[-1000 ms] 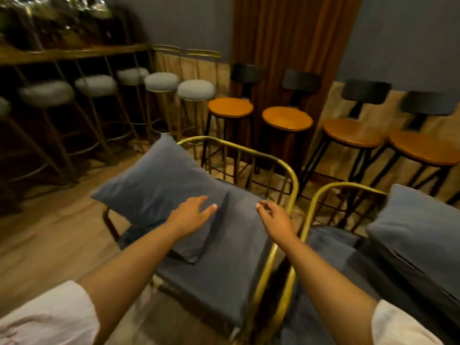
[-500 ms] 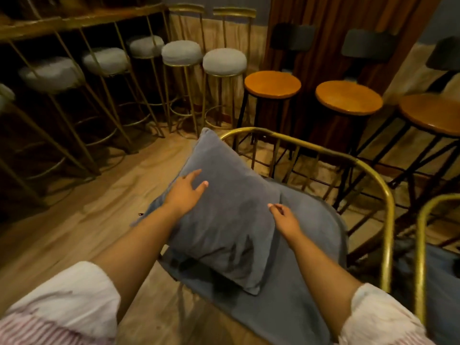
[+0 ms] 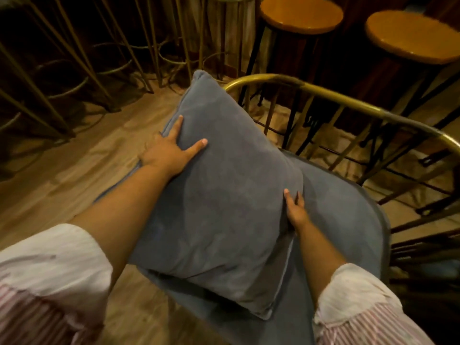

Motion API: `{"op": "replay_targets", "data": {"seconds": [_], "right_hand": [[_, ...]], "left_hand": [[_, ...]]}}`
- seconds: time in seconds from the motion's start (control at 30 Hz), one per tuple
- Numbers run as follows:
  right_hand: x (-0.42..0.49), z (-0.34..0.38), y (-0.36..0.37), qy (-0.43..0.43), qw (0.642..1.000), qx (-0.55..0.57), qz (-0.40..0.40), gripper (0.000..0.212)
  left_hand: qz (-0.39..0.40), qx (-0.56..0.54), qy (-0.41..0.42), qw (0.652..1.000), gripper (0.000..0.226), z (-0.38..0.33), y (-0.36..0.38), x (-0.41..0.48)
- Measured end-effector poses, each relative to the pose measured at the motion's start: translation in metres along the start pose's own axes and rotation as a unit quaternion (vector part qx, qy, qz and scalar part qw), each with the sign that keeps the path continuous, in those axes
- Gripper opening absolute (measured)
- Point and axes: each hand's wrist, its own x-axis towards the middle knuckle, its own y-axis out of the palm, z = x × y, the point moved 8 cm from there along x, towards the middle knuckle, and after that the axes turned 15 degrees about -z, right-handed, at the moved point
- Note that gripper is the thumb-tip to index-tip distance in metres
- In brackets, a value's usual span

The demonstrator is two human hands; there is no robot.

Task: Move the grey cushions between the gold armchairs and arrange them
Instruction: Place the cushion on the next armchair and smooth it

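A grey square cushion (image 3: 224, 195) lies tilted on the grey padded seat (image 3: 348, 220) of a gold armchair, whose curved brass rail (image 3: 323, 93) runs behind it. My left hand (image 3: 171, 148) clasps the cushion's left edge, thumb and forefinger spread on top and the other fingers wrapped under. At the cushion's right edge my right hand (image 3: 295, 207) grips it, fingers tucked beneath. One corner of the cushion pokes up past the rail.
Two round orange wooden stools (image 3: 301, 13) (image 3: 413, 36) on dark legs stand behind the armchair. Gold bar-stool legs (image 3: 99, 58) crowd the back left. Wooden floor (image 3: 62, 170) lies to the left of the chair.
I have leaned in closer over the chair. Both hands have gone from resting near the cushion to gripping its left and right edges. The second armchair has left the view.
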Motion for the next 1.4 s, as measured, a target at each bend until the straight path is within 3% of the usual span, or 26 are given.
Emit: {"op": "replay_targets", "data": {"seconds": [0.37, 0.57, 0.73, 0.97, 1.13, 1.23, 1.4], "right_hand": [[-0.020, -0.035, -0.005, 0.054, 0.985, 0.161, 0.004, 0.086], [-0.050, -0.024, -0.071, 0.041, 0.988, 0.149, -0.029, 0.087], [-0.057, -0.031, -0.144, 0.048, 0.992, 0.078, -0.087, 0.097], [-0.062, -0.066, -0.197, 0.080, 0.987, -0.004, -0.137, 0.110], [-0.058, -0.105, -0.184, 0.088, 0.991, -0.007, -0.098, 0.111], [-0.057, -0.120, -0.177, 0.098, 0.991, -0.007, -0.089, 0.125], [-0.043, -0.134, -0.185, 0.102, 0.988, 0.067, -0.092, 0.097]], "left_hand": [[0.002, -0.003, 0.025, 1.000, 0.090, -0.004, -0.004, -0.012], [0.014, -0.029, 0.046, 0.998, 0.083, -0.036, -0.032, -0.049], [0.088, -0.088, 0.046, 0.991, 0.087, -0.063, -0.013, -0.078], [0.226, -0.166, -0.006, 0.960, 0.097, -0.068, 0.051, -0.104], [0.321, -0.144, -0.022, 0.936, 0.084, -0.051, 0.120, -0.122], [0.304, -0.103, -0.031, 0.946, 0.091, -0.032, 0.142, -0.128], [0.275, -0.197, -0.139, 0.931, 0.117, 0.000, 0.159, -0.124]]}}
